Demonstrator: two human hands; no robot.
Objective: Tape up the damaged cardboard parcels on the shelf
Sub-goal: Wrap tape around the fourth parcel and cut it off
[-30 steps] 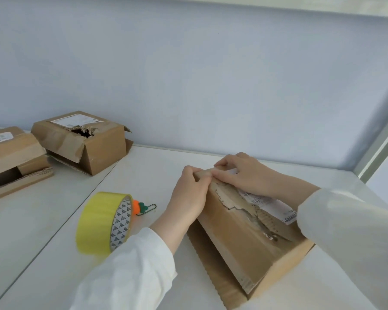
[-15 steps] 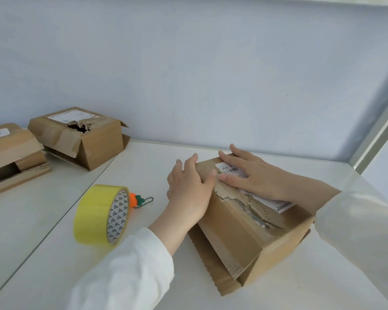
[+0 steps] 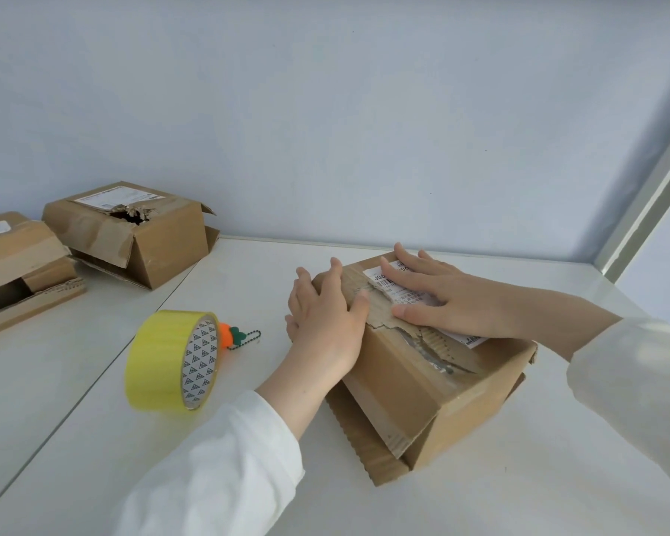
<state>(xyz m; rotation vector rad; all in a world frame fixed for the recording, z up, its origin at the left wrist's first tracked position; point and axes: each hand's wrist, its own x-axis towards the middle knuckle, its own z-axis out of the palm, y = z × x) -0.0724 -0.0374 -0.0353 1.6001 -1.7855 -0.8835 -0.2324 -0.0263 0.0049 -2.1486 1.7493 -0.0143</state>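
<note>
A torn cardboard parcel [image 3: 410, 388] lies on the white shelf [image 3: 248, 288] at centre right, with a ragged tear across its top and a white label. My left hand [image 3: 325, 323] presses flat against the parcel's left end, fingers straight. On the parcel's top my right hand [image 3: 438, 299] lies flat over the label, palm down. A yellow roll of tape [image 3: 171, 361] stands on edge to the left of the parcel, apart from both hands.
A small orange carrot charm on a bead chain [image 3: 235, 336] lies behind the tape. Two more damaged parcels sit at the back left: one with a hole in its top [image 3: 128, 234], another [image 3: 16, 261] at the left edge. A blue-grey wall backs the shelf.
Both hands went from gripping the parcel's far top edge to lying flat on it. The parcel, tilted up earlier, has come down onto the shelf.
</note>
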